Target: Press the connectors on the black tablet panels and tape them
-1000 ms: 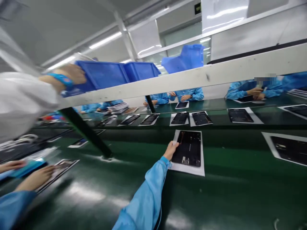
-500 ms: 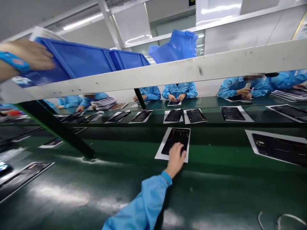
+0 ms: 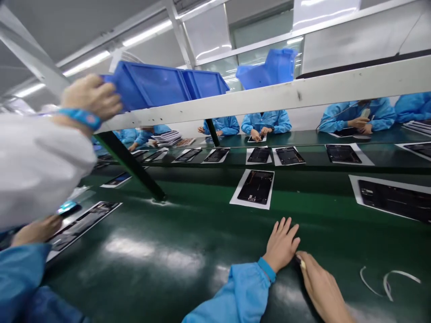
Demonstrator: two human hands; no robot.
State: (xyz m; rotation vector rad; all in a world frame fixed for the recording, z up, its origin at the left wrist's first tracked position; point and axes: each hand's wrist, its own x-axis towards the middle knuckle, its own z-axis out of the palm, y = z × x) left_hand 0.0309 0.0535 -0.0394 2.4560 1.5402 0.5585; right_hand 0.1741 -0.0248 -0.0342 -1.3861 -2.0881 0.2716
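Head view: green bench [image 3: 202, 237] fills the lower frame, shiny in patches.
Right hand [image 3: 321, 287]: lower right, seen edge-on, fingers close together; a small pale-and-dark bit [image 3: 302, 263] shows at the fingertips, and whether it is gripped I cannot tell.
Left hand [image 3: 281, 246]: just beside the right one, fingers straight and spread wide, pointing up the frame; contact with the bench is unclear.
White strips [image 3: 400, 272]: curled on the bench, lower right.
Tablet [image 3: 256, 187]: dark, on white paper [image 3: 235, 199], just right of centre, beyond the left fingertips and apart from them.
Second tablet [image 3: 397, 199]: on its own paper, right edge.
Co-worker's hand [image 3: 38, 229]: lower left, by a third tablet [image 3: 85, 223].
White-sleeved hand [image 3: 92, 98]: another person's, upper left, at the end of a blue bin [image 3: 155, 85].
Rail [image 3: 215, 105]: white, across the upper frame, above a slanting green post [image 3: 131, 166].
Ledge [image 3: 315, 158]: beyond the bench, bearing a row of tablets [image 3: 289, 155].
Far side: people [image 3: 267, 120] in blue, seated.
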